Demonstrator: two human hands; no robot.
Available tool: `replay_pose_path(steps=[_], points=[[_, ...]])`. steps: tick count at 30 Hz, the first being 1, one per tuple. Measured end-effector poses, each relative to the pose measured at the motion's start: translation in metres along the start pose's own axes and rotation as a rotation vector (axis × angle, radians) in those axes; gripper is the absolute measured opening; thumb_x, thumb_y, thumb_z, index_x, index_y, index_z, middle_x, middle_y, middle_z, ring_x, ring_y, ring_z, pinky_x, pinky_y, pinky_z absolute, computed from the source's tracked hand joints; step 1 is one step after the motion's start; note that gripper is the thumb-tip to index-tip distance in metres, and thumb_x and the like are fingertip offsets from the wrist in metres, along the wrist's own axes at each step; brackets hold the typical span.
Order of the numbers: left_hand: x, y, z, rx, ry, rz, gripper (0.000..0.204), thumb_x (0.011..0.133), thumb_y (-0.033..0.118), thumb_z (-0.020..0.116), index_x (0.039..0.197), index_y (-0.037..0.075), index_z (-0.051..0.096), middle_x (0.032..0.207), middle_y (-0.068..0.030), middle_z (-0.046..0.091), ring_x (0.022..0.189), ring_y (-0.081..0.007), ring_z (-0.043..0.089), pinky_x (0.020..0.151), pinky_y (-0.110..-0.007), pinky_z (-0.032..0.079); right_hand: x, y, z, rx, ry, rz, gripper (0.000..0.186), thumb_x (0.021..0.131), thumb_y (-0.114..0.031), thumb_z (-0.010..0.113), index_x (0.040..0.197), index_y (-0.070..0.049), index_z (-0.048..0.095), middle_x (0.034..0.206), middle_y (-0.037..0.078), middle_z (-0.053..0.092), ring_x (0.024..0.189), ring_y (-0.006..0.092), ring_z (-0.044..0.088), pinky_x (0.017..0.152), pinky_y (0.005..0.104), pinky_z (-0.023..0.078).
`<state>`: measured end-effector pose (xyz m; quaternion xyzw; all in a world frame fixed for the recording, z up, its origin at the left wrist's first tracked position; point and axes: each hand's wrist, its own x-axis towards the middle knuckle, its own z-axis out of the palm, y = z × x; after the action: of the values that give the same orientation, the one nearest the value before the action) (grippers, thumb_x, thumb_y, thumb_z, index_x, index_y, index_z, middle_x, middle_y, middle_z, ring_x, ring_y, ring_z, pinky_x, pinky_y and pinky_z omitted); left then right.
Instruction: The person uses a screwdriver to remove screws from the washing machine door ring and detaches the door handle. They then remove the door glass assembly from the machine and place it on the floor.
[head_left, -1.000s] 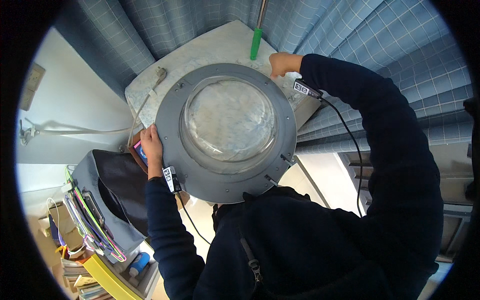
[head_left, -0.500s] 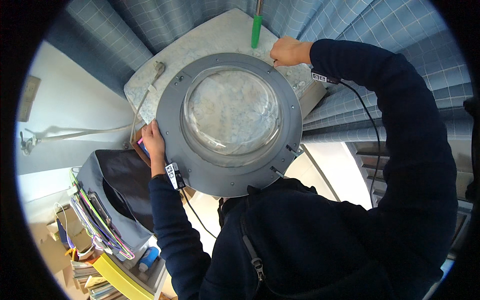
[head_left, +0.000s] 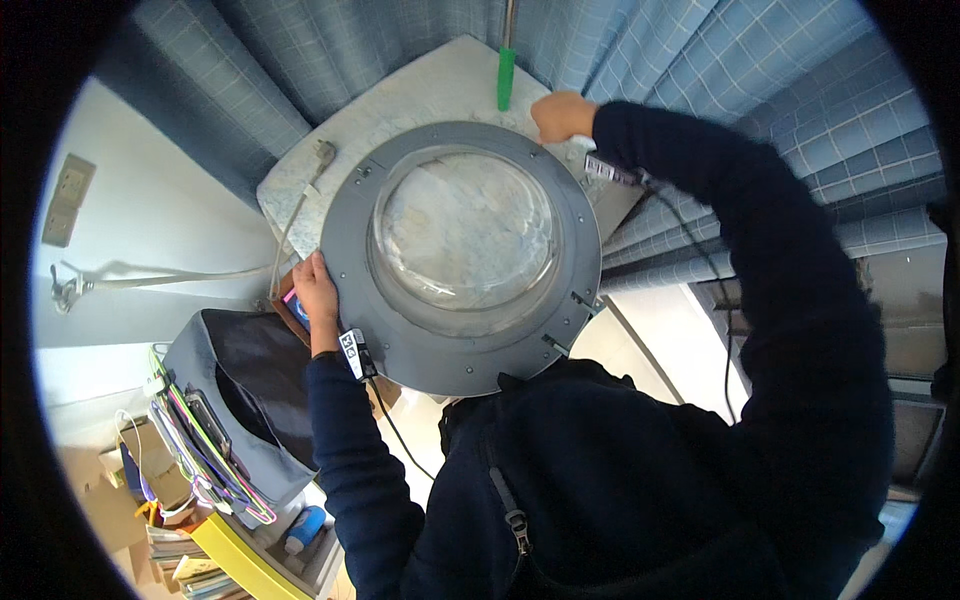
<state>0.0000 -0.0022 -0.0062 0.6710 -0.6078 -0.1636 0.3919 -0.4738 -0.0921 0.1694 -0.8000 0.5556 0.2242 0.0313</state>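
Note:
A washing machine door (head_left: pixel 350 225), a grey ring around a clear glass bowl (head_left: pixel 465 230), lies over the marble-patterned tabletop, its near edge close to my body. My left hand (head_left: pixel 318 290) grips the ring's left rim, fingers on top. At the far right of the ring, my right hand (head_left: pixel 563 117) is closed just beyond the rim; whatever its fingers hold is hidden. Two dark hinge pieces (head_left: pixel 557 346) stick out at the ring's near right. Beyond the door is a green-handled screwdriver (head_left: pixel 505 82).
The tabletop (head_left: pixel 400 100) holds a grey plug with its cord (head_left: pixel 322 155). Blue checked curtains (head_left: pixel 640 60) hang behind. A grey-black fabric bag (head_left: pixel 255 370) and a yellow-edged shelf with books (head_left: pixel 240 560) stand at left. A water tap (head_left: pixel 68 288) is on the wall.
My right hand has shifted slightly left along the far rim, and its forearm has drawn inward. My left hand keeps its grip on the door. The whole view has tilted a little.

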Motion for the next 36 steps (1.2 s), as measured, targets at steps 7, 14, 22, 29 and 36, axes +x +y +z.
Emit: replay_pose_path(steps=[7,14,22,29,36], points=[[0.002,-0.006,0.006,-0.001,0.02,0.039,0.031,0.095,0.028,0.052,0.102,0.002,0.068,0.088,-0.0193,0.058,0.086,-0.0324,0.055,0.08,-0.039,0.044,-0.093,-0.013,0.009,0.147,0.213,0.228,0.025,0.08,-0.031,0.066,0.085,-0.008,0.071,0.083,0.016,0.068,0.082,0.0351,0.065,0.068,0.0453,0.051],[0.005,-0.011,0.007,-0.072,-0.013,-0.044,0.034,0.095,0.03,0.051,0.104,0.002,0.068,0.087,-0.0202,0.06,0.087,-0.0326,0.056,0.083,-0.038,0.044,-0.178,-0.011,0.035,0.237,0.213,0.065,0.015,0.076,-0.024,0.067,0.082,-0.01,0.07,0.078,0.014,0.066,0.076,0.0315,0.065,0.067,0.0438,0.051],[0.007,-0.011,0.004,-0.032,-0.009,0.022,0.038,0.096,0.031,0.05,0.105,-0.001,0.067,0.097,-0.0209,0.062,0.094,-0.0335,0.056,0.086,-0.038,0.044,-0.191,-0.032,0.052,0.129,0.34,0.091,0.015,0.075,-0.021,0.07,0.087,-0.012,0.07,0.08,0.011,0.064,0.077,0.0305,0.065,0.066,0.0423,0.052],[0.007,-0.01,0.002,0.007,-0.028,0.019,0.037,0.096,0.031,0.05,0.106,-0.001,0.067,0.099,-0.0223,0.062,0.096,-0.0333,0.056,0.087,-0.038,0.043,-0.19,-0.032,0.058,0.124,0.273,0.105,0.017,0.076,-0.021,0.07,0.09,-0.012,0.069,0.085,0.011,0.064,0.08,0.03,0.065,0.066,0.0421,0.052],[0.006,-0.007,0.002,-0.006,-0.021,0.019,0.036,0.096,0.031,0.05,0.105,0.0,0.067,0.097,-0.023,0.062,0.095,-0.0336,0.055,0.087,-0.039,0.043,-0.189,-0.032,0.062,0.115,0.279,0.11,0.015,0.077,-0.02,0.07,0.089,-0.013,0.069,0.085,0.01,0.065,0.08,0.03,0.065,0.066,0.0423,0.052]])
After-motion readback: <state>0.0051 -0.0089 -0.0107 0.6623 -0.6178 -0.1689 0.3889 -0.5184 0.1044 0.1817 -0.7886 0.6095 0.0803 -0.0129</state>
